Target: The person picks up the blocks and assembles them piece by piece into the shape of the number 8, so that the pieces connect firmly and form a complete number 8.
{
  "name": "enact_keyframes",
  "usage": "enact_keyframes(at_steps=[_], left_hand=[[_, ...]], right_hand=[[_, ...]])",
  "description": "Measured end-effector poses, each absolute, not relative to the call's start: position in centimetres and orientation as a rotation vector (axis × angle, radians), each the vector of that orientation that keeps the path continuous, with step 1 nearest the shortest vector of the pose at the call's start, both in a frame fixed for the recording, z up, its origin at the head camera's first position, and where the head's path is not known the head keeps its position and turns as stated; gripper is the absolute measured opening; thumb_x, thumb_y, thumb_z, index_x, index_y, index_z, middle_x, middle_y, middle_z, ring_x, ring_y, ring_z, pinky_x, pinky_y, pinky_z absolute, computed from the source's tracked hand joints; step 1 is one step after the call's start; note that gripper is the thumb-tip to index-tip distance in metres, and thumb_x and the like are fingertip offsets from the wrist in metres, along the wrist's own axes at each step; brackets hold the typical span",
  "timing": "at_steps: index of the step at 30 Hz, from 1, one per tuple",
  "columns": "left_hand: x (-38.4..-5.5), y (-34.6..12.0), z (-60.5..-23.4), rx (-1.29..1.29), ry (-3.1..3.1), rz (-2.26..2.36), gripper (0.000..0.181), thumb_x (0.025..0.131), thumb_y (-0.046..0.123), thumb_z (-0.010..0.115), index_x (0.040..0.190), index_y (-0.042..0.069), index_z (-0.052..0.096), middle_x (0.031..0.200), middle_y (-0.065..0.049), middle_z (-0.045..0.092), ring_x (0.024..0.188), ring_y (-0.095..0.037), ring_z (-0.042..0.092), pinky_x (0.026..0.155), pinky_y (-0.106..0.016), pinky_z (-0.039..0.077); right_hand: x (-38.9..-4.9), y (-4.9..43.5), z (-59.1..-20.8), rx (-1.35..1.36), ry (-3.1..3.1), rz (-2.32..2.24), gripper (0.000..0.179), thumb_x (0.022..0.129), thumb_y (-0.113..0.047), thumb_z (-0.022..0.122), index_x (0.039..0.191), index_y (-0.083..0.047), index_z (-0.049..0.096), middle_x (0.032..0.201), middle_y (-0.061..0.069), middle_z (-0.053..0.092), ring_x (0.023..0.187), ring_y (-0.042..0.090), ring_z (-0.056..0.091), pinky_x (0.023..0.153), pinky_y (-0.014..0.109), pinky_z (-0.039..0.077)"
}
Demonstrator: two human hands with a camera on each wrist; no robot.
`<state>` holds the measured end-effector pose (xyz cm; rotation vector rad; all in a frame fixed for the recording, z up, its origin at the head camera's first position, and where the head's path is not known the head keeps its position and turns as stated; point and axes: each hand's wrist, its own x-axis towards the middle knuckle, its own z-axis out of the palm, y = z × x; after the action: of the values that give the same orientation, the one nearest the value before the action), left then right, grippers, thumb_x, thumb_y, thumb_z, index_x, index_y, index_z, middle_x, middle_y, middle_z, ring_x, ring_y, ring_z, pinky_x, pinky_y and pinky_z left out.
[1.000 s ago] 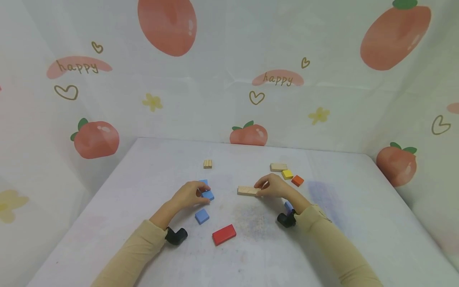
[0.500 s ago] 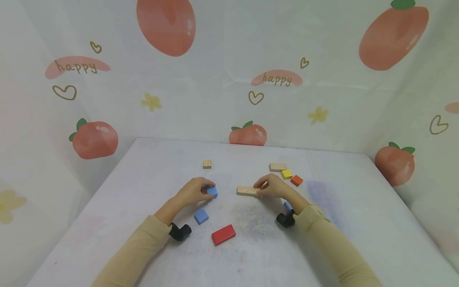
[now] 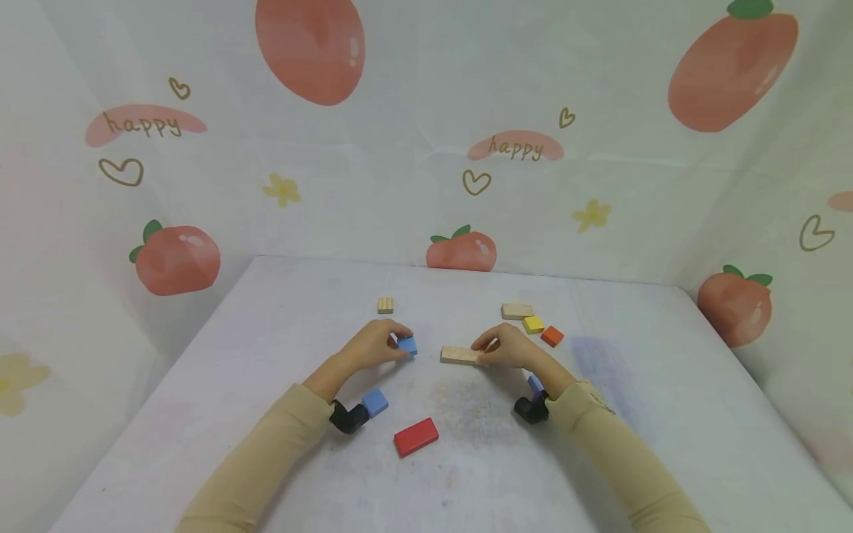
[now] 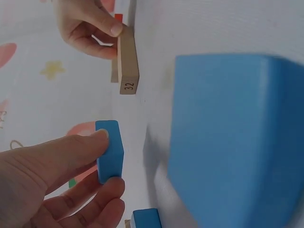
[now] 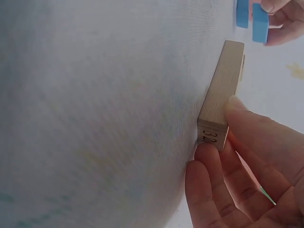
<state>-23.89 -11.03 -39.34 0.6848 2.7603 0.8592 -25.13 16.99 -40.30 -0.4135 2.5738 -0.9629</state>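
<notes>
My left hand (image 3: pixel 375 346) pinches a small blue block (image 3: pixel 408 346) between thumb and fingers. In the left wrist view this blue block (image 4: pixel 110 154) is off the table, its shadow beside it. To its right, my right hand (image 3: pixel 512 346) grips one end of a long plain wooden block (image 3: pixel 458 355) lying on the table. The number 32 is printed on the end of the wooden block (image 5: pixel 221 95) in the right wrist view. A second blue block (image 3: pixel 375 403) lies below my left wrist, and another blue block (image 4: pixel 146 218) is hidden behind my left hand in the head view.
A red block (image 3: pixel 416 437) lies nearer me. At the back right are a wooden block (image 3: pixel 517 311), a yellow block (image 3: pixel 533 324) and an orange block (image 3: pixel 552 336). A small striped wooden piece (image 3: pixel 385 305) sits at the back left. One blue block (image 3: pixel 535 383) is by my right wrist.
My left hand has carried the blue block right and away from me, closer to the wooden block. My right hand has stayed in place on the wooden block.
</notes>
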Motion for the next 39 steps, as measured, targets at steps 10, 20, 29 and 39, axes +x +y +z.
enact_keyframes(at_steps=[10, 20, 29, 39], left_hand=[[-25.1, -10.4, -39.8, 0.626, 2.716, 0.898, 0.036, 0.082, 0.011, 0.070, 0.116, 0.000, 0.064, 0.110, -0.013, 0.065, 0.081, -0.013, 0.059, 0.075, -0.026, 0.051], [-25.9, -9.5, -40.2, 0.591, 2.705, 0.889, 0.036, 0.082, 0.011, 0.069, 0.116, 0.001, 0.064, 0.112, -0.013, 0.065, 0.084, -0.015, 0.059, 0.079, -0.028, 0.051], [-26.2, -8.4, -40.1, 0.671, 2.704, 0.837, 0.036, 0.082, 0.011, 0.070, 0.115, -0.001, 0.064, 0.113, -0.015, 0.066, 0.086, -0.017, 0.063, 0.082, -0.028, 0.051], [-26.3, -7.1, -40.1, 0.665, 2.703, 0.832, 0.036, 0.082, 0.011, 0.070, 0.115, 0.000, 0.063, 0.114, -0.015, 0.066, 0.089, -0.019, 0.063, 0.082, -0.029, 0.051]], right_hand=[[-24.9, 17.0, -40.1, -0.474, 2.578, -0.979, 0.023, 0.081, -0.012, 0.071, 0.101, -0.002, 0.070, 0.104, 0.013, 0.068, 0.089, 0.019, 0.063, 0.074, 0.029, 0.054], [-25.0, 17.0, -40.3, -0.473, 2.579, -0.975, 0.023, 0.080, -0.012, 0.071, 0.101, -0.003, 0.070, 0.104, 0.013, 0.068, 0.091, 0.020, 0.063, 0.075, 0.030, 0.054], [-25.1, 17.1, -40.3, -0.493, 2.579, -0.984, 0.023, 0.080, -0.012, 0.071, 0.101, -0.002, 0.070, 0.104, 0.014, 0.068, 0.091, 0.021, 0.064, 0.076, 0.031, 0.054], [-25.2, 17.0, -40.3, -0.463, 2.573, -0.977, 0.024, 0.080, -0.012, 0.071, 0.102, -0.002, 0.070, 0.105, 0.013, 0.068, 0.091, 0.020, 0.064, 0.076, 0.031, 0.054]])
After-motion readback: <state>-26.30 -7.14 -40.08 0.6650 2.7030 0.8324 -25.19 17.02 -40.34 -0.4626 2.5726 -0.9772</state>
